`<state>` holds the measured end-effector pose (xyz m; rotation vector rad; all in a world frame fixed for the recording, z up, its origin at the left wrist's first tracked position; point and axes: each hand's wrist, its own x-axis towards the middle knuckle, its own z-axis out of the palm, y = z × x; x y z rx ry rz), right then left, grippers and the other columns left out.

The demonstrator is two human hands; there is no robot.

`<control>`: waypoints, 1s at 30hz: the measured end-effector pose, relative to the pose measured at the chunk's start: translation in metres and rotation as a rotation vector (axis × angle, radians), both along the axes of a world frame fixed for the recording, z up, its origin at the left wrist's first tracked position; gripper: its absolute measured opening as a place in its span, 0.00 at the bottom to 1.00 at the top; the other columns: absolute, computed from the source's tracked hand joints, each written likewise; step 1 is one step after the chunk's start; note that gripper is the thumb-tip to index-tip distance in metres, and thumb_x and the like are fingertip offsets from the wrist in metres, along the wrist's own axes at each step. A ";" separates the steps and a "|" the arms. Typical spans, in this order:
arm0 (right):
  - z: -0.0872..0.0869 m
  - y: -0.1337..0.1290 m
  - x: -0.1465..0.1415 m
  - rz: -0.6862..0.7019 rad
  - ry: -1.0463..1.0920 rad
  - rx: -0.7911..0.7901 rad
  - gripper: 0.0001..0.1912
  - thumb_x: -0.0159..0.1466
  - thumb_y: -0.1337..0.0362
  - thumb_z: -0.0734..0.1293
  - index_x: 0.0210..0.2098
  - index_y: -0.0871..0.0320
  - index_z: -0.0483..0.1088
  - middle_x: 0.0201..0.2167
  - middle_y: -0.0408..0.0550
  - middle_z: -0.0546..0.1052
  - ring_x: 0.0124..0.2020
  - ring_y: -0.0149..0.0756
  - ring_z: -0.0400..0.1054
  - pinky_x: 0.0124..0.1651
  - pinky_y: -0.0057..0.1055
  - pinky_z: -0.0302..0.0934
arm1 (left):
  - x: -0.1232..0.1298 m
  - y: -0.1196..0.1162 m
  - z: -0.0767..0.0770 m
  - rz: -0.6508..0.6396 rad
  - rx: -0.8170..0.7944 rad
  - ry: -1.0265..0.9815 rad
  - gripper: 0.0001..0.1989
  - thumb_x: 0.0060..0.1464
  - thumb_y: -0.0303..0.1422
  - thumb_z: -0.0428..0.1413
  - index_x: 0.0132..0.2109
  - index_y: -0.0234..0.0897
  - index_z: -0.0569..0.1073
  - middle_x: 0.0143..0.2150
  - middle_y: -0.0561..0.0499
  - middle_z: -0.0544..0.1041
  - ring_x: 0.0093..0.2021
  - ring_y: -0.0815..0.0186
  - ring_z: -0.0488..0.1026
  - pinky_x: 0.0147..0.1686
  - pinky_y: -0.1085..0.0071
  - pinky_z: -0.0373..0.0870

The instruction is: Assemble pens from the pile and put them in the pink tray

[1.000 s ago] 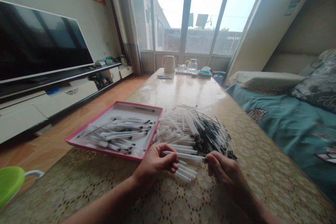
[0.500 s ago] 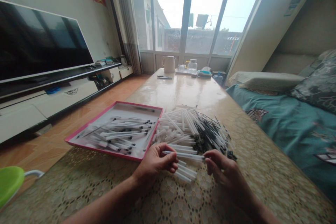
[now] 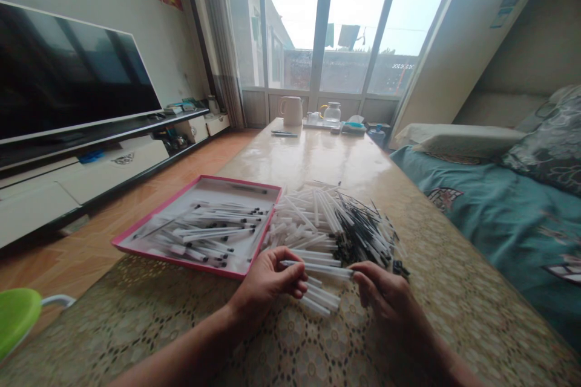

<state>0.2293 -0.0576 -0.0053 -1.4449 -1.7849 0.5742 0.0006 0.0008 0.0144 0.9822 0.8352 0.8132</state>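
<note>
Two hands (image 3: 267,284) (image 3: 390,308) | one pen tube (image 3: 318,269) | dozens more (image 3: 308,224) | one pink tray (image 3: 181,262)

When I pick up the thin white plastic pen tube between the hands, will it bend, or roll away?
The thin white plastic pen tube is probably stiff: it runs straight between the left hand and right hand. Its round shape suggests it may roll.

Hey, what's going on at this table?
A person is holding a white plastic pen barrel between the left hand and the right hand, just in front of a heap of loose white barrels and thin black refills on a long table. Left of the heap, a pink-rimmed tray holds pens lying roughly side by side. A few more barrels lie under the held one.
</note>
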 end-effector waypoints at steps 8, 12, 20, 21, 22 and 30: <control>-0.004 0.001 0.000 -0.008 0.028 -0.008 0.19 0.66 0.50 0.55 0.42 0.58 0.66 0.16 0.39 0.68 0.17 0.31 0.63 0.23 0.26 0.57 | 0.000 0.000 0.001 0.010 -0.003 0.018 0.16 0.41 0.38 0.66 0.30 0.31 0.70 0.23 0.50 0.76 0.22 0.70 0.73 0.22 0.76 0.69; -0.004 0.001 0.000 -0.002 -0.007 0.015 0.19 0.68 0.52 0.52 0.33 0.56 0.67 0.15 0.39 0.68 0.18 0.30 0.63 0.25 0.26 0.57 | 0.000 0.001 0.000 -0.003 -0.004 0.002 0.16 0.41 0.38 0.66 0.31 0.31 0.70 0.23 0.51 0.76 0.22 0.70 0.73 0.22 0.76 0.69; -0.006 0.002 -0.002 -0.021 0.090 0.031 0.16 0.65 0.53 0.58 0.43 0.58 0.66 0.18 0.39 0.70 0.17 0.30 0.63 0.22 0.25 0.56 | 0.000 0.000 0.000 -0.002 -0.007 -0.012 0.17 0.42 0.39 0.66 0.31 0.31 0.70 0.24 0.50 0.76 0.23 0.71 0.73 0.23 0.77 0.68; -0.006 0.002 -0.002 -0.011 0.089 0.014 0.16 0.66 0.53 0.57 0.42 0.58 0.66 0.19 0.40 0.71 0.17 0.29 0.63 0.22 0.25 0.55 | -0.001 0.000 0.000 -0.006 -0.007 -0.015 0.17 0.42 0.38 0.66 0.31 0.31 0.70 0.24 0.50 0.76 0.23 0.71 0.73 0.23 0.77 0.68; -0.005 0.002 -0.002 0.000 0.095 -0.008 0.16 0.66 0.53 0.57 0.40 0.58 0.67 0.20 0.41 0.71 0.17 0.29 0.63 0.21 0.24 0.55 | -0.001 0.001 0.000 -0.012 -0.008 -0.017 0.17 0.42 0.38 0.66 0.31 0.31 0.70 0.24 0.50 0.76 0.23 0.71 0.73 0.23 0.77 0.69; 0.000 0.001 -0.002 -0.007 0.167 -0.038 0.14 0.64 0.53 0.60 0.37 0.58 0.67 0.22 0.42 0.72 0.18 0.29 0.65 0.23 0.25 0.60 | -0.001 0.001 0.001 0.016 0.028 0.018 0.16 0.42 0.38 0.66 0.31 0.31 0.70 0.23 0.50 0.76 0.22 0.71 0.73 0.22 0.77 0.69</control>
